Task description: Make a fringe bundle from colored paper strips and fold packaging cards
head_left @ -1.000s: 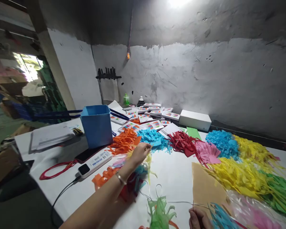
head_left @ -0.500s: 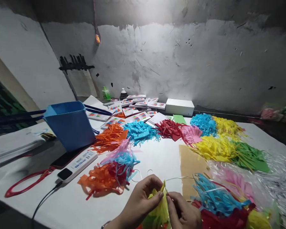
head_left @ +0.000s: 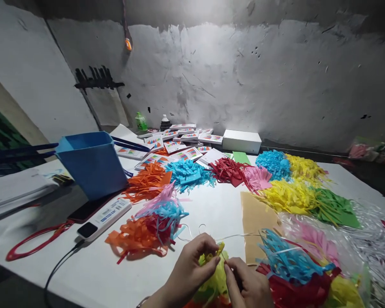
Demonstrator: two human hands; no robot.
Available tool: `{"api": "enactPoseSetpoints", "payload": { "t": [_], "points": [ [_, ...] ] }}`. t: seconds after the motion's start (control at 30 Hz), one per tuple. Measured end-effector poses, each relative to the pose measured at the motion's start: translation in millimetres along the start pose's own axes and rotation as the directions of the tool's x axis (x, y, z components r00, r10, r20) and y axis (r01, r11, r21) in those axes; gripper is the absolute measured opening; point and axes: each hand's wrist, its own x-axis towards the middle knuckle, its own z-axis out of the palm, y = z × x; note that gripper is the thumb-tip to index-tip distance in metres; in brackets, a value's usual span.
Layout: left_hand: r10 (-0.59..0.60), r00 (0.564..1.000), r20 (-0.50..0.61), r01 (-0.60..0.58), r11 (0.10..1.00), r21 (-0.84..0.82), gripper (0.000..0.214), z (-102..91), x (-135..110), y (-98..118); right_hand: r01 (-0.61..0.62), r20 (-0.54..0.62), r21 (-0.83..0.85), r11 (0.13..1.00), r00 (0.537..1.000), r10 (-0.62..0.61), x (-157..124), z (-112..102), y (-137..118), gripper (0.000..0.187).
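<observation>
At the front edge, my left hand (head_left: 194, 267) pinches the top of a yellow tissue-paper tassel (head_left: 212, 278), fingers closed round its twisted tip. Close beside it my right hand (head_left: 248, 282) has thumb and forefinger pressed together on a thin strand that runs up to that tip; it looks like string. A white string (head_left: 240, 235) passes behind my hands toward a blue fringed tassel (head_left: 284, 259) on the right. Left of my hands lies a bunch of orange, red, blue and pink tassels (head_left: 136, 237). The lower ends of the yellow tassel are partly hidden.
Fringed paper bundles, including a red one (head_left: 227, 170) and a yellow one (head_left: 287, 196), line the table's back. A blue paper box (head_left: 91, 167), a white power bank (head_left: 104, 217) with cable and a red strap (head_left: 35, 244) are left. Several flat packs (head_left: 189, 137) lie behind.
The view has shifted slightly. The yellow tassel's tip has bent a little between my fingers; both hands keep nearly the same place and grip.
</observation>
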Motion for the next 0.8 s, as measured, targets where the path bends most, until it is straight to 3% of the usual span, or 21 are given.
{"api": "enactPoseSetpoints", "payload": {
  "t": [0.1, 0.2, 0.4, 0.53, 0.6, 0.7, 0.8],
  "points": [
    [0.05, 0.998, -0.023, -0.047, 0.991, 0.126, 0.008, -3.4, 0.0, -2.8, -0.137, 0.093, 0.125, 0.983, 0.988, 0.126, 0.5, -0.7, 5.0, 0.037],
    [0.05, 0.998, -0.024, -0.046, 0.988, 0.145, 0.008, -6.8, 0.5, -4.6, -0.253, 0.145, 0.189, 0.949, 0.963, 0.228, -0.7, -1.1, 7.2, 0.04],
    [0.126, 0.991, 0.036, -0.129, 0.987, 0.094, 0.009, -5.3, -2.9, -5.3, -0.28, 0.174, 0.193, 0.94, 0.953, 0.248, -0.4, -1.4, 5.4, 0.044],
    [0.175, 0.983, 0.063, -0.181, 0.977, 0.112, 0.012, -3.5, -6.3, -5.9, -0.463, 0.293, 0.365, 0.808, 0.88, 0.373, 2.6, 3.0, 2.3, 0.047],
    [0.2, 0.976, 0.082, -0.211, 0.966, 0.148, 0.017, -4.0, -6.9, -7.9, -0.527, 0.329, 0.444, 0.725, 0.848, 0.414, 4.5, 6.1, 1.5, 0.058],
    [0.244, 0.962, 0.125, -0.266, 0.94, 0.211, 0.021, -4.9, -7.2, -16.2, -0.523, 0.387, 0.462, 0.716, 0.846, 0.367, 9.0, 8.8, 3.8, 0.056],
    [0.323, 0.925, 0.198, -0.368, 0.889, 0.271, 0.013, -3.8, -8.1, -30.3, -0.356, 0.325, 0.394, 0.847, 0.916, 0.234, 17.0, 7.1, 10.8, 0.046]
  ]
}}
